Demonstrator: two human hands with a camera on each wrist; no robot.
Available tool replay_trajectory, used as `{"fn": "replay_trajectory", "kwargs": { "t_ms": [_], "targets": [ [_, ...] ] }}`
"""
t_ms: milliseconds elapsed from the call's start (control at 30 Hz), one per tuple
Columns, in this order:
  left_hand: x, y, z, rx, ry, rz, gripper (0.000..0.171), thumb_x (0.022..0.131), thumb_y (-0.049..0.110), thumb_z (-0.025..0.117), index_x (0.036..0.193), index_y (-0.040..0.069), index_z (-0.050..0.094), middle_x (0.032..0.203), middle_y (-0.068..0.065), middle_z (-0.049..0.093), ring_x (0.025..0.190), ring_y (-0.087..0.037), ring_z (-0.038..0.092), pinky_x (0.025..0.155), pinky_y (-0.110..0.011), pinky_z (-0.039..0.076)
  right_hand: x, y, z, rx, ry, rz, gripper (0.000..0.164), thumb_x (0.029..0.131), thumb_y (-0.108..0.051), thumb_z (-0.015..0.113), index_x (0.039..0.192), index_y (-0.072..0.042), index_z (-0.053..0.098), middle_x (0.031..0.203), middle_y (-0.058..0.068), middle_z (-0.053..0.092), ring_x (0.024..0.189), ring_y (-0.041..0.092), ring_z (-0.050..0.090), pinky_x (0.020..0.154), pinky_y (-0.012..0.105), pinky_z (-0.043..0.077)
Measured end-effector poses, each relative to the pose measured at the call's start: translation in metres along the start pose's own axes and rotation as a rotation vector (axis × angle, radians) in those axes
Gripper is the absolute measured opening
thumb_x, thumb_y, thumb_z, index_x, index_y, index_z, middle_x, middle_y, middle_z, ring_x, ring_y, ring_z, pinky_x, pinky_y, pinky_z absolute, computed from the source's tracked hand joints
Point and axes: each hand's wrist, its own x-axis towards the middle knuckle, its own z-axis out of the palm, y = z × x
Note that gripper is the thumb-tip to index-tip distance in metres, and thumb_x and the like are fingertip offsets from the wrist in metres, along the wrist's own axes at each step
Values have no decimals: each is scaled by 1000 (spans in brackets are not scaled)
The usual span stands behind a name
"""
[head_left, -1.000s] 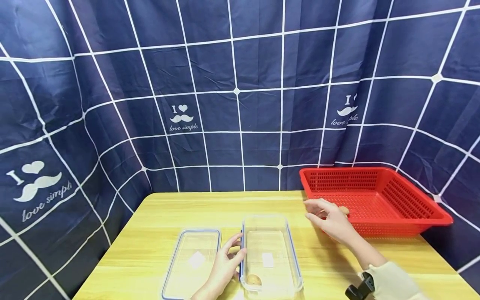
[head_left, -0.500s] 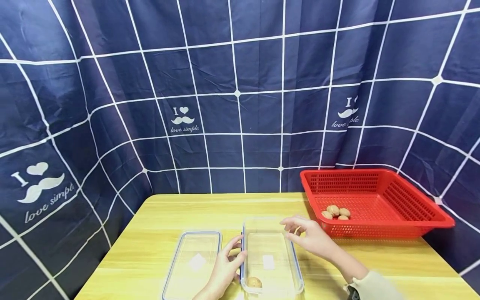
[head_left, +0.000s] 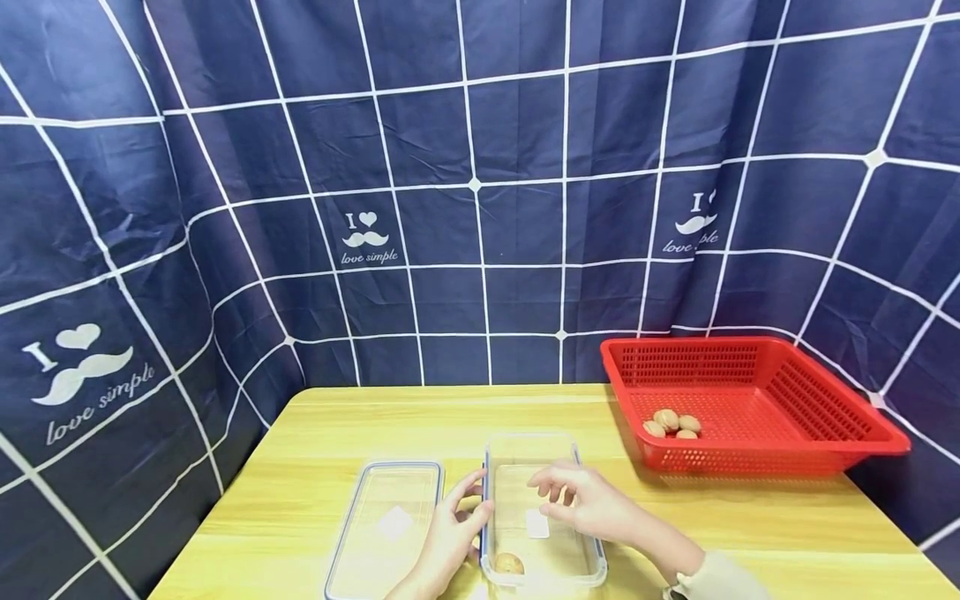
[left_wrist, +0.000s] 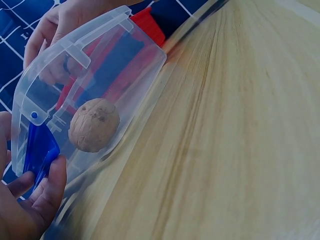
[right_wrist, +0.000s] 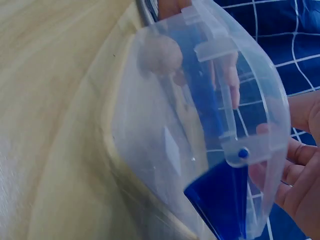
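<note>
A clear plastic food container [head_left: 547, 577] stands uncovered on the table, one walnut [head_left: 509, 564] in its near left corner. My left hand [head_left: 446, 533] is at its left side; in the left wrist view, thumb and finger pinch the blue latch flap [left_wrist: 40, 147] there. Over the container's right half hovers my right hand [head_left: 588, 500], fingers bent downward. Whether something sits between those fingers I cannot tell; the right wrist view shows them partly through the plastic. Several walnuts [head_left: 666, 419] lie in the near left corner of the red basket [head_left: 750, 457].
Left of the container lies its clear lid [head_left: 386, 492] with a blue seal, flat on the wooden table [head_left: 330, 417]. The basket stands at the back right. A dark blue curtain [head_left: 517, 292] with white lines hangs behind the table and along its sides.
My right hand has moved left from the basket to above the container, uncovering the walnuts in the basket. The left hand, the container and the walnut in it have stayed put.
</note>
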Motion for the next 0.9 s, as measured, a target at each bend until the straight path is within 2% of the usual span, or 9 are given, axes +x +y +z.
{"fn": "replay_trajectory", "kwargs": {
  "t_ms": [133,300,533,700,900],
  "targets": [
    [1,1,0,15,10,13,50,90,23,62,137,20,45,128,-11,43,65,-9,48,42,-20,51,0,-1,5,-18,-50,28,27,79,-5,71,104,-12,63,86,2,60,72,10,56,54,22,52],
    [0,3,1,34,7,13,50,90,24,62,136,19,45,127,-12,44,67,-10,49,44,-21,52,0,-3,13,-1,-162,79,24,80,-6,69,103,-8,63,86,-2,59,75,6,55,57,19,51],
    [-2,2,1,24,5,13,50,89,24,63,136,19,46,126,-11,44,71,-12,52,43,-20,52,1,-7,21,-69,-233,55,26,79,-8,69,104,-10,64,90,-2,60,76,4,54,60,16,48],
    [-3,2,0,15,0,11,51,89,26,64,136,21,45,129,-12,43,73,-13,53,43,-20,51,4,-10,24,-105,-282,6,28,77,-10,72,104,-11,64,92,-1,60,76,3,53,62,11,45],
    [-3,2,-1,20,-18,27,52,90,26,62,138,19,43,131,-13,42,75,-14,53,47,-22,54,6,-14,29,-82,-349,32,29,77,-13,73,105,-12,65,95,-4,60,74,0,52,62,12,45]
  ]
}}
